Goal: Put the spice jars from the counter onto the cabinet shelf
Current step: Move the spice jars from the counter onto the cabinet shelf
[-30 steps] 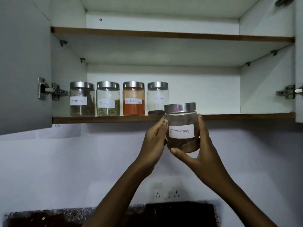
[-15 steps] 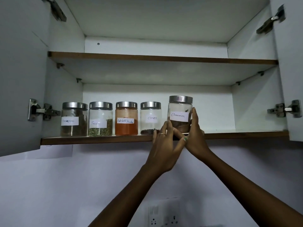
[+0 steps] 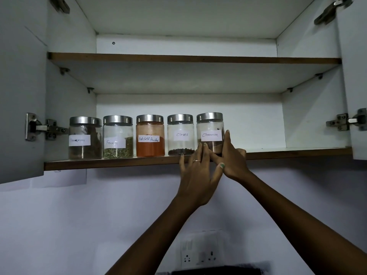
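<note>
Five glass spice jars with steel lids stand in a row on the lower cabinet shelf. From the left: a jar with a partly smudged label, fennel, red chilli powder, cloves and the cinnamon jar. The cinnamon jar rests on the shelf at the right end of the row. My right hand holds it, fingers up its right side and thumb at its base. My left hand has its fingers spread, the tips touching the jar's lower left.
Both cabinet doors hang open, the left door and the right door, with metal hinges. The upper shelf carries nothing. Bare shelf lies to the right of the cinnamon jar. A wall socket sits below.
The cinnamon jar went up from below the shelf edge onto the shelf and then leftwards next to the cloves jar. My left hand's fingers have loosened and spread.
</note>
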The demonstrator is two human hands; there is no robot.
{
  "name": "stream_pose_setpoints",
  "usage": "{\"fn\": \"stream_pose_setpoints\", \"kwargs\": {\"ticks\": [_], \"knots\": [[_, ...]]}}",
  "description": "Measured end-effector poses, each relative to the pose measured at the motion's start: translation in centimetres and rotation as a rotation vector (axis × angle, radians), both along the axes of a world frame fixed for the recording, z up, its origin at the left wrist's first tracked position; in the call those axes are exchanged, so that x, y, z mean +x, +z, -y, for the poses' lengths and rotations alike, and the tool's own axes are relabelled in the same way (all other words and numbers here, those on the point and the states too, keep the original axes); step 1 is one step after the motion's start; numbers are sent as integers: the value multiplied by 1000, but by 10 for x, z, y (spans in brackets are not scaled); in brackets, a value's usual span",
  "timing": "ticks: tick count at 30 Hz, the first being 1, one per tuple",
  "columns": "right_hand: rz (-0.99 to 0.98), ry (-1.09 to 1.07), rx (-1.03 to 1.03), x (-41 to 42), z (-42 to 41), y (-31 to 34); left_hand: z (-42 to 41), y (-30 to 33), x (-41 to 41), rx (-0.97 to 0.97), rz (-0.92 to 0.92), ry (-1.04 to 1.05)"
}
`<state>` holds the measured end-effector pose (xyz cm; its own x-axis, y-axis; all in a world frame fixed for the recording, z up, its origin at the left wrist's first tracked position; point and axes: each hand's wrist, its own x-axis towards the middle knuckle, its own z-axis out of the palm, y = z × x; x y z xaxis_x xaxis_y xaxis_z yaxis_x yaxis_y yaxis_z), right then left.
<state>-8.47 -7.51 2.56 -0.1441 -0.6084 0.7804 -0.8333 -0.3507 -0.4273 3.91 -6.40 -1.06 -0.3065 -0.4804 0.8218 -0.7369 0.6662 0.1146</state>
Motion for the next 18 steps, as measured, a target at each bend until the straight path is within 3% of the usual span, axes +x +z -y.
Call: {"fn": "stream_pose_setpoints", "kwargs": {"ticks": [8,18], "knots": [[-92,-63,208,-7,-2,5,1,-1,-3,35,-1,6],[-78,-106,53,-7,-10,-9,-11,-7,14,36,81,0]]}}
